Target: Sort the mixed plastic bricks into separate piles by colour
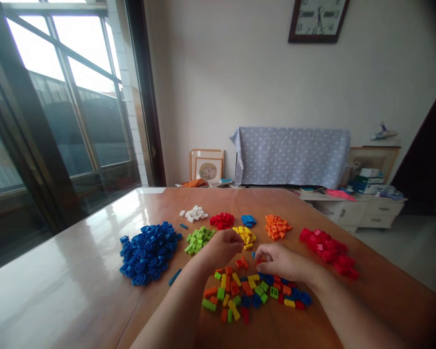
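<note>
Head-worn, at the near side of the tabletop (pixel 76 276) and above it. Looks forward along the tabletop and somewhat down, facing the pale wall (pixel 210 82) beyond its far edge. Close to the tabletop's near part, seeing left hand (pixel 223 246) and right hand (pixel 278 261) from behind. Wide enough for the window (pixel 80 106) left of the tabletop and the clock (pixel 318 22) high beyond it, cut by the upper border.

Loose bricks (pixel 259 291) on table (pixel 94 300), brick piles (pixel 247 235) behind, window (pixel 82 114) left
</note>
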`<action>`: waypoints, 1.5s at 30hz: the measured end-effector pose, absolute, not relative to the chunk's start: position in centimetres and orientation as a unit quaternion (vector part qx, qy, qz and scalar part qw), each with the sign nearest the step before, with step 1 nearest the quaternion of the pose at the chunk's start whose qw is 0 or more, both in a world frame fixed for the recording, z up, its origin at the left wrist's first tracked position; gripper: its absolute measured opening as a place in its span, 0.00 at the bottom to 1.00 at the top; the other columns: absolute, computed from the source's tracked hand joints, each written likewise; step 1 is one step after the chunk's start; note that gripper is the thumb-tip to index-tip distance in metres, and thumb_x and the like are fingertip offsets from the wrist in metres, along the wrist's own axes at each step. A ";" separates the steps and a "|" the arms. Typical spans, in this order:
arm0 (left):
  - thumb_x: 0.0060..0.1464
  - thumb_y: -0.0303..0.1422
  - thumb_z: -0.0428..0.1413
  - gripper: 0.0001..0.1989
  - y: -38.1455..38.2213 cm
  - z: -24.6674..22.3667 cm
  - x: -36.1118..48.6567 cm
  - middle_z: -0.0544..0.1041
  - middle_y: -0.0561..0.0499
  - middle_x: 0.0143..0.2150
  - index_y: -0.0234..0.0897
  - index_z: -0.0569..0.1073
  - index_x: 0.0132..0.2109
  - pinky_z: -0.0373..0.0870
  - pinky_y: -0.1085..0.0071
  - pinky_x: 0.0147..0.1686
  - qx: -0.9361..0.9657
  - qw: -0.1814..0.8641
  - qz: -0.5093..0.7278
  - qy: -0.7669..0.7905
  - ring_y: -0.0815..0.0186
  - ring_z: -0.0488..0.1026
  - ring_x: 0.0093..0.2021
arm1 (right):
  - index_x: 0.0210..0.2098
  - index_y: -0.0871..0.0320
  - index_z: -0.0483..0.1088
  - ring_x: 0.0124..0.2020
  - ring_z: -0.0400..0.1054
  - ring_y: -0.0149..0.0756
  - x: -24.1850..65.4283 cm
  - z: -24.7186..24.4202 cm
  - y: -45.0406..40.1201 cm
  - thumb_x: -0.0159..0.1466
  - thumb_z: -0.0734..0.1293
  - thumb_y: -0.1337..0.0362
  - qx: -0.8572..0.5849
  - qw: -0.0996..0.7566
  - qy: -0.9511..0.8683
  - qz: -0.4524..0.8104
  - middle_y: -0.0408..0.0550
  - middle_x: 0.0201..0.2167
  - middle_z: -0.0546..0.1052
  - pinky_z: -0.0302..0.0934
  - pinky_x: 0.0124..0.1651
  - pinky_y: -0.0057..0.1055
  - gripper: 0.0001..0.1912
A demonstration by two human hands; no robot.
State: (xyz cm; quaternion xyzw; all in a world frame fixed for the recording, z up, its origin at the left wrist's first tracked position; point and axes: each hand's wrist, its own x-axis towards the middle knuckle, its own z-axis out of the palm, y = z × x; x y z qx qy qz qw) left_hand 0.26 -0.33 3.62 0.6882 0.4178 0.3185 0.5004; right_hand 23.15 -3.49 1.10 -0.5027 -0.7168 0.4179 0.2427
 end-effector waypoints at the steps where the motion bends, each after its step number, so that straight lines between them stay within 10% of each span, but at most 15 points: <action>1: 0.46 0.33 0.57 0.10 -0.2 3.4 0.3 0.74 0.53 0.27 0.34 0.76 0.36 0.60 0.74 0.28 0.700 0.491 0.305 0.418 0.69 0.66 0.27 | 0.35 0.58 0.74 0.23 0.57 0.27 23.0 0.9 -3.5 0.56 0.72 0.59 -0.501 0.241 -0.716 0.422 0.38 0.21 0.68 0.47 0.24 0.23 0.10; 24: 0.46 0.29 0.54 0.08 -0.1 3.7 0.5 0.67 0.56 0.23 0.34 0.75 0.34 0.53 0.76 0.22 0.735 0.394 0.278 0.476 0.72 0.59 0.23 | 0.47 0.57 0.69 0.39 0.75 0.39 29.1 -1.8 3.1 0.50 0.75 0.62 -0.530 0.659 -0.360 0.394 0.49 0.36 0.80 0.71 0.39 0.31 0.26; 31: 0.45 0.27 0.55 0.14 0.1 3.0 0.4 0.76 0.52 0.31 0.36 0.77 0.41 0.58 0.76 0.26 0.769 0.331 0.217 0.503 0.70 0.67 0.27 | 0.40 0.59 0.73 0.23 0.65 0.26 27.9 -0.3 1.5 0.56 0.69 0.61 -0.591 0.579 -0.433 0.357 0.43 0.26 0.75 0.56 0.24 0.21 0.13; 45: 0.38 0.25 0.58 0.14 0.0 1.9 0.6 0.76 0.52 0.31 0.38 0.77 0.36 0.54 0.74 0.25 0.829 0.255 0.137 0.478 0.67 0.68 0.29 | 0.34 0.58 0.74 0.24 0.61 0.29 21.8 -0.6 -1.6 0.58 0.67 0.63 -0.532 0.333 -0.714 0.309 0.38 0.21 0.68 0.53 0.27 0.25 0.06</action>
